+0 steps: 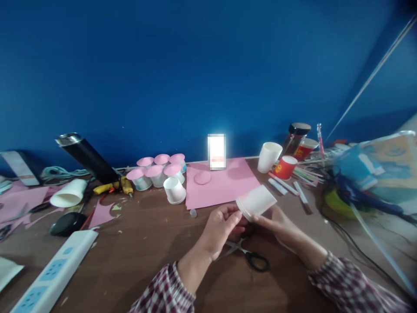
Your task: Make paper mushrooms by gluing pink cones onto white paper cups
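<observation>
A white paper cup (259, 201) lies tilted between my two hands, its rim toward the lower left. My left hand (224, 226) grips the rim side with thumb and fingers. On the right, my right hand (280, 224) closes round the lower side of the cup, its thumb near the rim. Scissors (257, 261) with black handles lie on the table just under my hands, blades partly hidden. Beyond the cup is a pink paper sheet (224, 184) with a pink paper disc (202, 177) on it.
Left of the sheet stand several cut cups topped with pink discs (157, 170) and a bare white cup (174, 190). A black bottle (89, 158), a glue gun (127, 186) and a power strip (55, 274) are further left. Rightward are a red cup (286, 167) and a white cup (269, 157).
</observation>
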Available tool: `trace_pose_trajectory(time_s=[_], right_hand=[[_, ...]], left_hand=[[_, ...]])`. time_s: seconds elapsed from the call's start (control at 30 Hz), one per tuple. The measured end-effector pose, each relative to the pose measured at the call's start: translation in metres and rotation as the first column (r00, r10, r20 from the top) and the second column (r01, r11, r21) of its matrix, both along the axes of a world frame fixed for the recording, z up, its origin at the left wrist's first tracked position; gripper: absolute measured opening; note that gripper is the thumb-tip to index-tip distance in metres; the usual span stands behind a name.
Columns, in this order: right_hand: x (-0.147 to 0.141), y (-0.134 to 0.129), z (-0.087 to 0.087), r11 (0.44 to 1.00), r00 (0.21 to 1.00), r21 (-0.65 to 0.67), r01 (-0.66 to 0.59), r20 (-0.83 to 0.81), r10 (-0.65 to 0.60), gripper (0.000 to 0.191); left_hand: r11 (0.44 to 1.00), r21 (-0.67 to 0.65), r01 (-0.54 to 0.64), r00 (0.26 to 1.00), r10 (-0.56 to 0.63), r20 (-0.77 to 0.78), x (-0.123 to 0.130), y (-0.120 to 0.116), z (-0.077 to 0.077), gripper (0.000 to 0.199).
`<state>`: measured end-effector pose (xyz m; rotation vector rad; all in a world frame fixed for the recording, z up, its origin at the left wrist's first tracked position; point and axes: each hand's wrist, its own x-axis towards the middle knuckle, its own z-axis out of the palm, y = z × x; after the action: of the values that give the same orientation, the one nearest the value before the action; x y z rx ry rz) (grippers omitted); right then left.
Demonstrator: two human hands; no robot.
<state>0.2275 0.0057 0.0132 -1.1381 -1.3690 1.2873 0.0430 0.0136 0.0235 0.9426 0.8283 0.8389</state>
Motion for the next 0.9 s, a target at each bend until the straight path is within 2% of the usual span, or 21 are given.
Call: trace_pose_trajectory(time_s=[0.17,0.3,0.4,0.57,0.63,0.7,0.77,0.83,0.9], right_hand=[[-0.012,0.001,0.003,0.995,0.994,-0.014,-0.096,0.043,0.096,0.040],[-0.016,0.000,0.010,0.989,0.986,-0.011,-0.147,-0.086,0.145,0.057],[-0.018,-0.002,0.009,0.995,0.986,-0.010,-0.101,-0.134,0.099,0.064],[-0.016,-0.003,-0.005,0.999,0.998,-0.031,0.015,-0.059,-0.017,0.049],[-0.012,-0.001,-0.011,0.997,0.997,-0.018,0.077,-0.019,-0.078,0.047],[-0.008,0.001,-0.015,0.992,0.991,0.013,0.128,0.024,-0.129,0.048],[-0.005,0.002,-0.018,0.984,0.981,0.059,0.167,0.088,-0.171,0.053],[-0.005,0.001,-0.019,0.974,0.962,0.123,0.190,0.177,-0.209,0.058],[-0.007,-0.002,-0.020,0.963,0.941,0.193,0.187,0.246,-0.232,0.065]], left_hand=[[0.999,-0.044,-0.019,0.999,0.020,0.038,-0.007,-0.003,-0.008,0.034],[0.996,-0.033,-0.086,0.994,0.088,0.060,-0.010,-0.003,-0.013,0.033],[0.995,0.016,-0.099,0.995,0.098,0.036,-0.010,-0.003,-0.015,0.029],[0.993,0.117,0.017,0.999,-0.013,-0.040,-0.008,-0.004,-0.017,0.029],[0.980,0.197,0.022,0.994,0.000,-0.110,-0.009,-0.004,-0.017,0.029],[0.941,0.334,-0.060,0.969,0.135,-0.207,-0.010,-0.004,-0.017,0.027],[0.858,0.493,-0.142,0.906,0.313,-0.285,-0.012,-0.003,-0.019,0.024],[0.765,0.629,-0.140,0.849,0.419,-0.322,-0.013,-0.003,-0.022,0.028],[0.671,0.739,-0.068,0.818,0.461,-0.343,-0.014,-0.004,-0.026,0.044]])
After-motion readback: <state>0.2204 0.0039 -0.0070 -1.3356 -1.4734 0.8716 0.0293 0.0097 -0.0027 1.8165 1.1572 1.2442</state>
